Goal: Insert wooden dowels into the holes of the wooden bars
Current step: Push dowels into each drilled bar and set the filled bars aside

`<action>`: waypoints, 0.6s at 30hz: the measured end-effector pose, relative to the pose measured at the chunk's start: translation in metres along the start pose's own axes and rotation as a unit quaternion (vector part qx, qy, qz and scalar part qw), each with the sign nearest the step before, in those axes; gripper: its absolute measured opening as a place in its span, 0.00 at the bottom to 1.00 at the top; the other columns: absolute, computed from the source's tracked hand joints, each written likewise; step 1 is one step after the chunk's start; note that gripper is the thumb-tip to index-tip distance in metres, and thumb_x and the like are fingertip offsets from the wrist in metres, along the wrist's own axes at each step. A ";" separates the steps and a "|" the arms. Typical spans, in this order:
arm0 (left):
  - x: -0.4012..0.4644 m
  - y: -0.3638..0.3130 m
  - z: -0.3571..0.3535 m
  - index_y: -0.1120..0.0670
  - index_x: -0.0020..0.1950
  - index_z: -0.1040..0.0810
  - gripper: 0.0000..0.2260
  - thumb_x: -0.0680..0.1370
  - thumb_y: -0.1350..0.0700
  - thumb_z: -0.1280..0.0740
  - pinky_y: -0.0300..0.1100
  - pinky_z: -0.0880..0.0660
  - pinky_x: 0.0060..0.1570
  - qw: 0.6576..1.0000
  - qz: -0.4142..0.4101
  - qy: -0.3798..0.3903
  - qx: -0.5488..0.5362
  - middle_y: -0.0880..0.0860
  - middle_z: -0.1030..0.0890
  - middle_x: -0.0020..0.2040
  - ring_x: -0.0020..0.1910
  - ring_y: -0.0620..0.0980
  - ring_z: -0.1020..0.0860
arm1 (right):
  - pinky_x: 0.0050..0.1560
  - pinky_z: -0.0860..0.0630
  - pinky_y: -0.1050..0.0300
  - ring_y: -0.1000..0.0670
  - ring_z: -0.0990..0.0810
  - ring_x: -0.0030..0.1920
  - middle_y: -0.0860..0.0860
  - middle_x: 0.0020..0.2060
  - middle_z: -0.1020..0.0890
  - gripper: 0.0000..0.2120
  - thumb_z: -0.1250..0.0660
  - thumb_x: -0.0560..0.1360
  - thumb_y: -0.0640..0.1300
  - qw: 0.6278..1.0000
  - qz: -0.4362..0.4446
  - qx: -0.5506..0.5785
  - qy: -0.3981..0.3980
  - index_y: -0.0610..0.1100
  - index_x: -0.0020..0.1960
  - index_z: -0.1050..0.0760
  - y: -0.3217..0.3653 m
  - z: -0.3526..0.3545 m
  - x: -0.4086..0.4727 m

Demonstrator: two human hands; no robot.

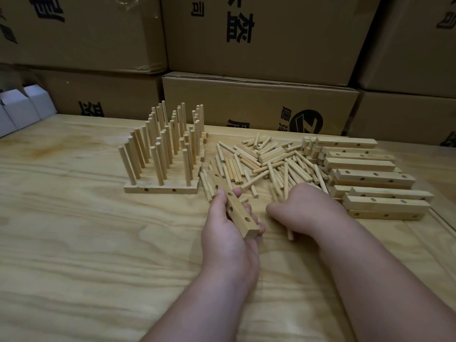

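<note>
Two hands work. Left hand (228,223) fingers grip a drilled bar (237,208). Right hand (299,206) fingers curl round dowels (290,234).

A wooden table (74,243) bears dowelled bars (161,187), loose dowels (266,159) and stacked bars (370,178).

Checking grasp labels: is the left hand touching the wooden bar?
Touching. The head view shows the left hand gripping the wooden bar, thumb on its left edge and fingers showing past its right side, the bar's near end lifted off the table.
</note>
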State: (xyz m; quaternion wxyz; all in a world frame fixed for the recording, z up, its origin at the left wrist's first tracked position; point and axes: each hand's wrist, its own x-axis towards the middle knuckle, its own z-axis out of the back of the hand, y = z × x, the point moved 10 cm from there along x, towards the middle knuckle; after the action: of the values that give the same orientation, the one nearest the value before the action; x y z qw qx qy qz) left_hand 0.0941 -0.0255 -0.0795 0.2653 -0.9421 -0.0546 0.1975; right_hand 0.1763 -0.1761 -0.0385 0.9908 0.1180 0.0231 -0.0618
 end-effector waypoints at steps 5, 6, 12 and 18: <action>0.002 0.000 0.000 0.53 0.46 0.20 0.14 0.83 0.48 0.39 0.39 0.34 0.26 1.000 -0.001 0.005 0.001 0.50 0.29 0.29 0.24 0.46 0.32 | 0.32 0.32 0.57 0.49 0.22 0.35 0.51 0.32 0.22 0.18 0.41 0.67 0.63 0.997 0.065 -0.032 -0.010 0.48 0.38 0.27 0.006 0.003 -0.002; 0.002 0.000 0.001 0.53 0.46 0.20 0.14 0.83 0.47 0.39 0.39 0.33 0.27 1.000 -0.001 0.007 0.003 0.50 0.29 0.29 0.24 0.46 0.32 | 0.32 0.31 0.57 0.49 0.22 0.35 0.51 0.32 0.22 0.18 0.41 0.68 0.63 0.996 0.078 -0.030 -0.018 0.48 0.37 0.26 0.006 0.004 -0.004; 0.003 0.003 -0.001 0.55 0.48 0.20 0.13 0.83 0.48 0.39 0.46 0.26 0.41 1.000 0.001 0.028 0.004 0.51 0.28 0.30 0.26 0.48 0.31 | 0.37 0.32 0.56 0.51 0.21 0.38 0.61 0.30 0.29 0.13 0.39 0.71 0.54 0.957 0.091 0.277 0.014 0.46 0.33 0.29 -0.023 0.005 -0.017; 0.003 0.006 -0.002 0.57 0.48 0.19 0.14 0.83 0.48 0.38 0.52 0.26 0.53 0.999 0.016 0.046 0.007 0.53 0.27 0.30 0.27 0.50 0.28 | 0.52 0.25 0.49 0.50 0.20 0.46 0.43 0.43 0.20 0.12 0.39 0.76 0.47 0.930 0.106 0.351 0.021 0.37 0.48 0.25 -0.029 0.002 -0.055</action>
State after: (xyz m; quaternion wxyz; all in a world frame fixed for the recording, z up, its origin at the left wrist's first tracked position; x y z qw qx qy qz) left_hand 0.0976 -0.0311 -0.0821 0.2710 -0.9490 -0.0258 0.1588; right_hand 0.1177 -0.1982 -0.0397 0.8861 0.4616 0.0077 0.0416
